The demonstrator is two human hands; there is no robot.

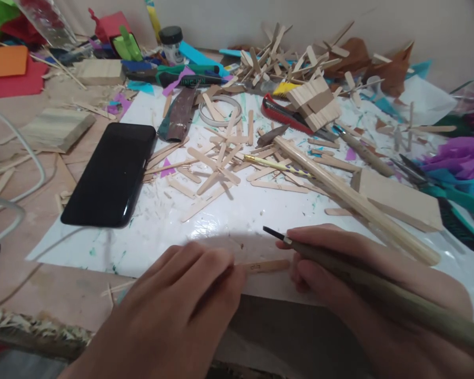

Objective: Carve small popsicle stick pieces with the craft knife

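Observation:
Between my two hands lies a popsicle stick (269, 266) with small dark marks cut or drawn on it, just above the front edge of the white sheet. My left hand (193, 284) is closed on its left end, thumb and fingertips pinched together. In my right hand (324, 263) is a chisel (339, 268) with a long wooden handle and a narrow dark blade, gripped like a pen. Its blade points up and left, apart from the stick. The right fingers sit close to the stick's right end; whether they touch it I cannot tell.
A black phone (110, 173) lies on the left of the white sheet (142, 252). Loose and crossed popsicle sticks (217, 166), a wooden rod (355, 200), a wood block (398, 200), a red cutter (284, 113) and a pencil (276, 164) spread behind my hands. A white cable (39, 163) loops at left.

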